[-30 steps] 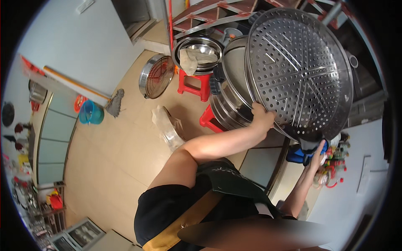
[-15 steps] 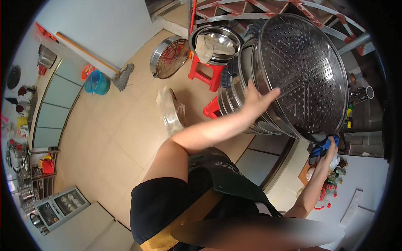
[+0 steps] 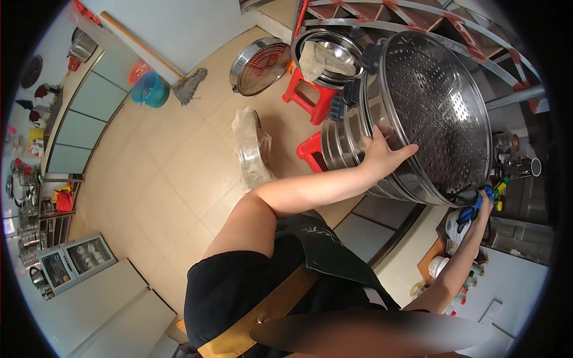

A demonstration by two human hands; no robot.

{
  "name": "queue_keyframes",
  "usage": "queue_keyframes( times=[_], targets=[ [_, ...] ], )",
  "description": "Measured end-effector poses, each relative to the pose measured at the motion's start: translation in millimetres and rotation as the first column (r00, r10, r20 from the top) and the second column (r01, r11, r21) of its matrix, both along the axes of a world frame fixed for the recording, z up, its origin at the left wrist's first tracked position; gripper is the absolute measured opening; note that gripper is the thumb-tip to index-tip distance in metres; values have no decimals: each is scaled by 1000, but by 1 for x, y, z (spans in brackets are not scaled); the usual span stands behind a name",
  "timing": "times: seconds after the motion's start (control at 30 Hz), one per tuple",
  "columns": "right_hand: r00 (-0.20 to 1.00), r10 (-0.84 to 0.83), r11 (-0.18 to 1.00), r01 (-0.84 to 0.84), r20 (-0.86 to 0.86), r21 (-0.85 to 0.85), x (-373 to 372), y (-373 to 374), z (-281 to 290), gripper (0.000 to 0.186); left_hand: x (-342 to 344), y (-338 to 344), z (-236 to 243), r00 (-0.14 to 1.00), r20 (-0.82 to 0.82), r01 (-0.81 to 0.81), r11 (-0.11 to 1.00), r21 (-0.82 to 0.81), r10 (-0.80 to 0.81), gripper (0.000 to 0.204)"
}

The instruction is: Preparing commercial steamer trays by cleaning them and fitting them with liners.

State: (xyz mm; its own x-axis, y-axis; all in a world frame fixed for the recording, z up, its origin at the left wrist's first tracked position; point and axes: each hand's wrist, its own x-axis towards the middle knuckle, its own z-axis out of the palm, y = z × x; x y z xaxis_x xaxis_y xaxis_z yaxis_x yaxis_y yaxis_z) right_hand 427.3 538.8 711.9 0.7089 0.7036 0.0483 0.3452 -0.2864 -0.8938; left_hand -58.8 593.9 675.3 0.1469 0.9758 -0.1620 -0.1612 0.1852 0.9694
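A large steel steamer tier [image 3: 444,113] with a perforated base tops a stack of steel steamer pots [image 3: 341,140] with dark side handles. My left hand [image 3: 383,160] lies against the tier's near-left wall, fingers spread and thumb reaching over its rim. My right hand [image 3: 484,201] is closed round the tier's dark near-right handle, with something blue [image 3: 488,194] at the grip. The fingertips of my left hand are partly hidden against the metal.
Behind the stack, steel bowls with a cloth [image 3: 316,59] stand on a red stool [image 3: 307,98]. Another perforated tier [image 3: 261,65] leans on the floor. A crumpled plastic bag [image 3: 250,146], a mop [image 3: 190,86] and a blue bucket [image 3: 150,89] are leftward. Bottles line the right-hand counter.
My left hand has come from a spread reach at the tier's side to rest against its wall. My right hand stays on the handle. The whole view has shifted slightly.
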Motion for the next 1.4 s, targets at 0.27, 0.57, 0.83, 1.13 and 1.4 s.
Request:
queue_keyframes(
  times=[0.27,0.57,0.83,1.13,1.4],
  targets=[
    [987,75,989,-55,141,-140,-20,9,-13,39,-4,1,-25,983,-141,110,992,-58,-117,79],
    [986,-129,989,136,103,-59,-47,-20,-16,58,-35,-15,-77,972,9,233,969,-84,-233,77],
    [928,-329,942,335,-173,2,-140,-99,-110,50,-176,-78,-253,934,-334,-12,920,-392,-130,38],
    [960,-199,781,34,-196,-624,-355,-192,-299,48,-298,-136,-305,957,-282,-162,691,-705,-63,33],
    [976,171,654,-216,-136,-725,-522,-151,-322,34,-476,-142,-297,979,-200,-130,677,-724,-26,32]
  ],
)
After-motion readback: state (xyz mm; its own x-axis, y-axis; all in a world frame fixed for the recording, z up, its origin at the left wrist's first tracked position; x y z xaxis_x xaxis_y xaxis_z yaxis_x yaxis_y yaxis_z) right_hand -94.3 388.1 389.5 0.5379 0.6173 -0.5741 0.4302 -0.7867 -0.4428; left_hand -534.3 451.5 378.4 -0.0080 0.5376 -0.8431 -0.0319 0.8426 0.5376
